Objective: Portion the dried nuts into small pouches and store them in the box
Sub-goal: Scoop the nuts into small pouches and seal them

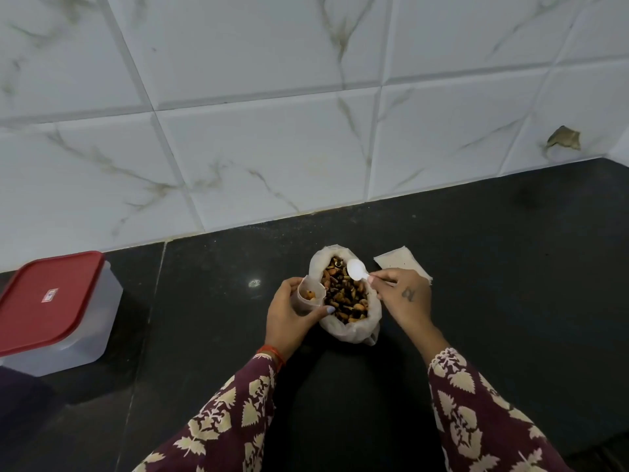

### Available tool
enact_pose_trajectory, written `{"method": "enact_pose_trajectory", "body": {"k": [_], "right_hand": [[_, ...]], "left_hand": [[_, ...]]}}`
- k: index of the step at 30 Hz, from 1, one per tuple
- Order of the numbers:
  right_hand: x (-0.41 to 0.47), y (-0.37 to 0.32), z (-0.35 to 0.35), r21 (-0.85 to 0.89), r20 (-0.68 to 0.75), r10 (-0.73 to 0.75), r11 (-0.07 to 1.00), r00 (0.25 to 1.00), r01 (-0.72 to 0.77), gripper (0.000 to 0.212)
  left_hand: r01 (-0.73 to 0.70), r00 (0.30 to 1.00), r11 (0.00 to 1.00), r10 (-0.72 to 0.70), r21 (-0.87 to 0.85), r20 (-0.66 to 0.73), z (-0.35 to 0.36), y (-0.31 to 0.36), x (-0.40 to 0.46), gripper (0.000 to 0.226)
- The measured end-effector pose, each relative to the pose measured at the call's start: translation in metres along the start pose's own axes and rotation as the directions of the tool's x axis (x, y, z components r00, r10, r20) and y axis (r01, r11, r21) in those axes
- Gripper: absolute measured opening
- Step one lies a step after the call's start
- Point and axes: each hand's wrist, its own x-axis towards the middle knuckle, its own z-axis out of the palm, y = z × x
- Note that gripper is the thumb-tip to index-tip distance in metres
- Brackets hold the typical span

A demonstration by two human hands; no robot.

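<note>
A large white bag (347,330) stands open on the black counter, full of mixed dried nuts (345,294). My left hand (289,316) grips a small clear pouch (308,296) held open at the bag's left side, with a few nuts inside it. My right hand (403,296) pinches the handle of a white plastic spoon (357,270), whose empty bowl hovers over the nuts at the bag's far rim. A plastic box with a red lid (51,301) sits shut at the far left of the counter.
A small stack of flat empty pouches (398,262) lies just behind my right hand. The black counter (510,267) runs to a white marbled tile wall (272,131) behind. A chipped hole (563,137) marks the wall at the right.
</note>
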Motion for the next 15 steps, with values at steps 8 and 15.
{"method": "enact_pose_trajectory", "body": {"k": [8,15], "right_hand": [[0.006,0.011,0.021,-0.564,0.21,-0.24,0.762,0.948,0.318,0.024],[0.024,-0.007,0.013,-0.582,0.308,-0.106,0.765,0.945,0.276,0.018]], "left_hand": [[-0.026,0.999,0.995,0.022,0.095,0.045,0.004,-0.015,-0.003,0.063],[-0.026,0.999,0.992,0.021,0.123,0.037,0.007,-0.026,-0.002,0.06]]}}
